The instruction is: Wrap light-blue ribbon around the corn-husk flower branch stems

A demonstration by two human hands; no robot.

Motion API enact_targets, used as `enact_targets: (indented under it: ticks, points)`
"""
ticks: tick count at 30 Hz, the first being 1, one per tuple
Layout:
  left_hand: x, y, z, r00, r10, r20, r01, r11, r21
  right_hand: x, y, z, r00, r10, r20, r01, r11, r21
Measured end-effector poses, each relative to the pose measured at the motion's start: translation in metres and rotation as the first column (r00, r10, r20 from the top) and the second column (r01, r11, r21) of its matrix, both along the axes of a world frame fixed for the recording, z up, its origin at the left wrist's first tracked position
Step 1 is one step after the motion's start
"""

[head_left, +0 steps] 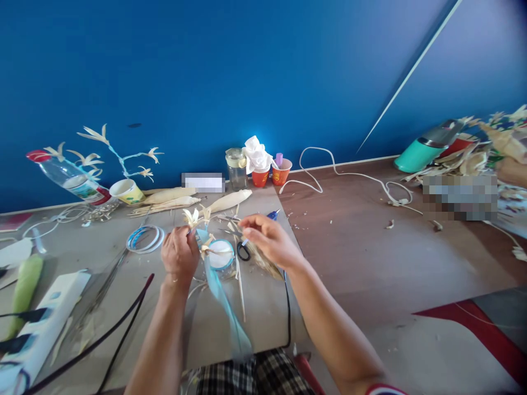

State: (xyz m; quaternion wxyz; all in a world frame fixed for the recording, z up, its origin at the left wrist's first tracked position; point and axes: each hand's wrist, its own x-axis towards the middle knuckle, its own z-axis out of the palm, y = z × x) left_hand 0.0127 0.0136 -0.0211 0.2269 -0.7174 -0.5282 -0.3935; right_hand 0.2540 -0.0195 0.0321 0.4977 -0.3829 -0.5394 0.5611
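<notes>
My left hand [180, 253] is closed around the stem of a pale husk flower [191, 218], with a light blue ribbon [220, 296] hanging down from beside it towards my lap. My right hand [269, 238] is raised over the scissors [244, 250], its thumb and fingers brought together; anything between them is too small to make out. Between the hands lies a round white roll with a blue rim [221, 255]. A blue-handled tool [272, 215] lies just behind my right hand.
A power strip [49, 323] with dark cables lies at left. Ribbon rolls [145, 239], a flower-filled paper cup [127, 192], a plastic bottle [74, 184] and red cups [281, 173] stand farther back. A teal bottle [424, 148] and husks are at right, near another person's hand [513, 171].
</notes>
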Motion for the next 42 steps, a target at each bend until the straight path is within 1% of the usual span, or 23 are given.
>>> enact_targets:
  ticks: [1, 3, 6, 10, 12, 13, 15, 18, 21, 23, 25, 27, 28, 30, 32, 33, 35, 36, 37, 38, 39, 41, 42]
  points:
    - [0.001, -0.001, 0.0, 1.0, 0.0, 0.009, 0.0, 1.0, -0.01, -0.009, 0.0, -0.003, 0.999, 0.038, -0.003, -0.038, 0.996, -0.076]
    - [0.004, -0.003, 0.001, 1.0, -0.005, 0.013, 0.006, 1.0, -0.012, -0.025, -0.002, -0.01, 0.984, 0.137, -0.112, -0.16, 0.959, -0.234]
    - [0.006, -0.004, 0.002, 1.0, -0.03, -0.008, 0.03, 0.999, 0.021, -0.041, -0.006, -0.018, 0.889, 0.302, -0.345, -0.423, 0.831, -0.362]
    - [0.008, -0.004, 0.002, 0.997, -0.062, -0.036, 0.063, 0.997, 0.044, -0.049, -0.011, -0.023, 0.731, 0.389, -0.56, -0.636, 0.686, -0.353]
    - [0.008, -0.004, 0.002, 0.997, -0.071, -0.036, 0.072, 0.997, 0.024, -0.045, -0.009, -0.022, 0.681, 0.412, -0.605, -0.687, 0.646, -0.333]
    - [0.008, -0.004, 0.002, 0.997, -0.076, -0.032, 0.077, 0.997, 0.014, -0.042, -0.007, -0.021, 0.672, 0.411, -0.616, -0.693, 0.643, -0.327]
    - [0.008, -0.004, 0.001, 0.996, -0.085, -0.026, 0.085, 0.996, -0.002, -0.03, -0.001, -0.017, 0.683, 0.37, -0.63, -0.66, 0.682, -0.316]
    - [0.009, -0.002, -0.004, 0.994, -0.104, -0.033, 0.103, 0.994, -0.028, -0.01, 0.005, -0.009, 0.727, 0.242, -0.643, -0.516, 0.809, -0.28]
    - [0.012, 0.001, -0.011, 0.986, -0.152, -0.064, 0.149, 0.988, -0.043, 0.0, 0.001, 0.001, 0.801, 0.199, -0.565, -0.363, 0.911, -0.193]
    - [0.013, 0.003, -0.015, 0.98, -0.18, -0.089, 0.177, 0.983, -0.043, -0.002, -0.008, 0.007, 0.837, 0.233, -0.496, -0.323, 0.941, -0.102]
    - [0.014, 0.004, -0.017, 0.977, -0.196, -0.082, 0.192, 0.98, -0.058, -0.01, -0.019, 0.013, 0.855, 0.328, -0.402, -0.361, 0.933, -0.006]
    - [0.013, 0.004, -0.019, 0.984, -0.176, -0.013, 0.174, 0.98, -0.098, -0.019, -0.03, 0.017, 0.851, 0.467, -0.239, -0.462, 0.883, 0.083]
    - [0.013, 0.004, -0.02, 0.988, -0.146, 0.045, 0.15, 0.982, -0.115, -0.023, -0.034, 0.018, 0.838, 0.536, -0.099, -0.525, 0.843, 0.116]
    - [0.01, 0.002, -0.022, 0.981, -0.052, 0.186, 0.077, 0.988, -0.132, -0.031, -0.038, 0.017, 0.738, 0.637, 0.223, -0.67, 0.729, 0.137]
    - [0.007, 0.001, -0.025, 0.947, 0.034, 0.32, 0.008, 0.992, -0.127, -0.036, -0.04, 0.011, 0.604, 0.669, 0.433, -0.774, 0.622, 0.118]
    - [0.005, 0.001, -0.026, 0.926, 0.054, 0.374, -0.005, 0.992, -0.129, -0.037, -0.039, 0.007, 0.552, 0.689, 0.47, -0.811, 0.574, 0.112]
    - [0.002, 0.002, -0.027, 0.884, 0.089, 0.459, -0.033, 0.991, -0.129, -0.037, -0.037, -0.001, 0.474, 0.756, 0.452, -0.87, 0.482, 0.106]
    - [0.001, 0.002, -0.027, 0.866, 0.096, 0.491, -0.039, 0.992, -0.124, -0.035, -0.035, -0.004, 0.447, 0.785, 0.429, -0.886, 0.455, 0.091]
    - [0.0, 0.003, -0.026, 0.851, 0.095, 0.517, -0.043, 0.993, -0.112, -0.032, -0.032, -0.007, 0.446, 0.791, 0.418, -0.883, 0.466, 0.061]
    - [-0.001, 0.003, -0.026, 0.838, 0.087, 0.538, -0.042, 0.995, -0.096, -0.029, -0.029, -0.008, 0.48, 0.765, 0.43, -0.853, 0.522, 0.022]
    - [-0.001, 0.004, -0.025, 0.83, 0.075, 0.552, -0.039, 0.996, -0.076, -0.025, -0.026, -0.008, 0.547, 0.696, 0.465, -0.783, 0.621, -0.009]
    - [-0.001, 0.004, -0.023, 0.825, 0.065, 0.561, -0.045, 0.998, -0.049, -0.019, -0.019, -0.005, 0.72, 0.461, 0.519, -0.547, 0.837, 0.016]
    - [0.0, 0.004, -0.022, 0.828, 0.074, 0.555, -0.059, 0.997, -0.046, -0.018, -0.016, -0.004, 0.794, 0.335, 0.508, -0.423, 0.904, 0.065]
